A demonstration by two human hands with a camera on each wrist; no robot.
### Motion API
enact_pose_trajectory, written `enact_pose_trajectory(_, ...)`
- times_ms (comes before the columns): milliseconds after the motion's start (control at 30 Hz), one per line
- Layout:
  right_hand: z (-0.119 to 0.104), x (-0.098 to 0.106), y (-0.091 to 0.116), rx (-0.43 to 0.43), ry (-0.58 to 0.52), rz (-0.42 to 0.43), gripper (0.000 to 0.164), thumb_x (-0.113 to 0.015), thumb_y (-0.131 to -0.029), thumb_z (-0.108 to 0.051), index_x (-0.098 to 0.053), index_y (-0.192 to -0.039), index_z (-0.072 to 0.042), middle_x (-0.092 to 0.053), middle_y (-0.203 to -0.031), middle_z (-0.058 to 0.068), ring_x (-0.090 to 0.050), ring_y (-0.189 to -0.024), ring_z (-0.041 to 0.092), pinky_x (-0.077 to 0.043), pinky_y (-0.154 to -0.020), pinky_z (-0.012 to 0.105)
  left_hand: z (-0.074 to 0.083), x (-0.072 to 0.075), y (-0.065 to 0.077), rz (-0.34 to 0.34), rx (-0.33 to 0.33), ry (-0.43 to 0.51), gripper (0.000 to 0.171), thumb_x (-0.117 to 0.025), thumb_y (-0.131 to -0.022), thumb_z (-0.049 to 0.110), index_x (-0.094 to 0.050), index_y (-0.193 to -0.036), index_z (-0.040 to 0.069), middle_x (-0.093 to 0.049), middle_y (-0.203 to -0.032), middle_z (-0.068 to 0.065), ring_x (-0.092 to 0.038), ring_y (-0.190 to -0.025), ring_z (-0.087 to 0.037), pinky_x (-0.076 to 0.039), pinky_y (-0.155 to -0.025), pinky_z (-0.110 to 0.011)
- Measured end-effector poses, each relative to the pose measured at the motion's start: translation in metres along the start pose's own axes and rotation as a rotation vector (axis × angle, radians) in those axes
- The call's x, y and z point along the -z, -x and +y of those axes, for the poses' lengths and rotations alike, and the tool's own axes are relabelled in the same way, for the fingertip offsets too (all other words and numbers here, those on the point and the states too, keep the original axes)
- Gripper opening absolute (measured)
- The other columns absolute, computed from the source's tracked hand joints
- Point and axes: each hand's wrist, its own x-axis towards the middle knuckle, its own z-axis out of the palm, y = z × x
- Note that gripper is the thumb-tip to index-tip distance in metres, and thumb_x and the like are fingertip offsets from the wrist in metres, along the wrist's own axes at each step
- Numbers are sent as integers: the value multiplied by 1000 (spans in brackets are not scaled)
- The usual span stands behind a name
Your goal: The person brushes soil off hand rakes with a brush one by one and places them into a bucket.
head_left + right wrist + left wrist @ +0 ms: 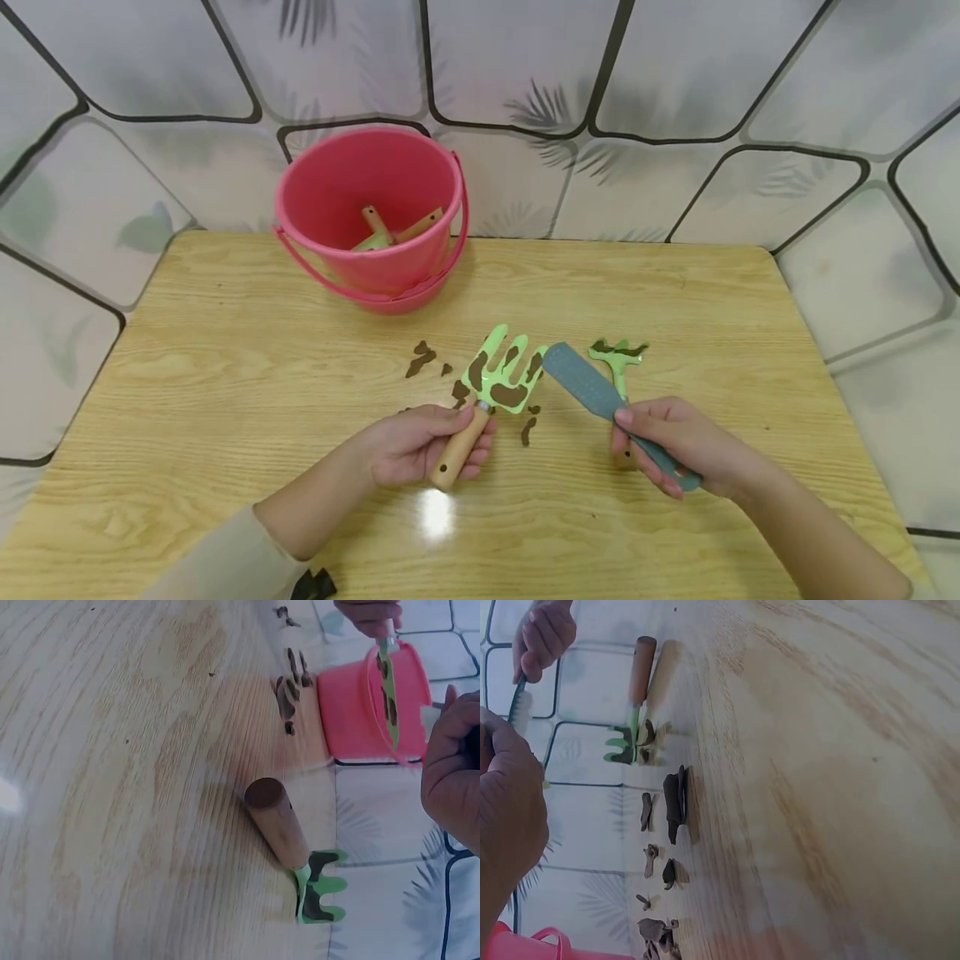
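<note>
Left of centre, the left hand (420,443) held the green fork (490,390) by its handle (455,457), fingers curled. Right of centre, the right hand (678,435) pinched the grey brush (585,382) near the tines (492,342). A steady fork and light strokes over the brown patches (507,394) seemed advisable.
</note>
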Motion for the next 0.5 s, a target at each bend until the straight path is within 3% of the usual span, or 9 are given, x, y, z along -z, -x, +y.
enact_pose_trajectory(133, 2, -7, -3, 0, -11, -97, 34, -30, -104, -12, -60, -92, 0, -49, -52, 3, -44, -37, 6, -21, -25, 36, 1, -2, 4, -2, -5, 9, 29, -46, -100, 27, -56, -110, 2, -64, -94, -3, -65, -82, -8, -56, -77, -22)
enact_pose_trajectory(300, 5, -12, -10, -47, 14, -129, 37, -33, -104, -12, -52, -89, 16, -31, -54, 30, -44, -36, 4, -26, -23, 29, 0, -6, 6, -21, -3, 17, 28, -44, -101, 26, -55, -109, 2, -61, -89, -1, -63, -75, -5, -55, -71, -17)
enact_pose_trajectory(400, 7, -15, -14, -81, 36, -113, 43, -35, -104, -16, -46, -90, 23, -40, -47, 16, -46, -38, 1, -29, -26, 24, -1, -9, 8, -44, -1, 0, 27, -46, -100, 26, -55, -108, 1, -61, -87, -1, -62, -74, -5, -55, -70, -16)
enact_pose_trajectory(500, 7, -19, -18, -115, 63, -88, 49, -37, -103, -21, -44, -91, 26, -50, -51, -2, -46, -37, 0, -32, -28, 20, -3, -12, 9, -58, -5, -15, 28, -49, -99, 26, -54, -109, 0, -61, -87, -1, -61, -74, -5, -55, -69, -16)
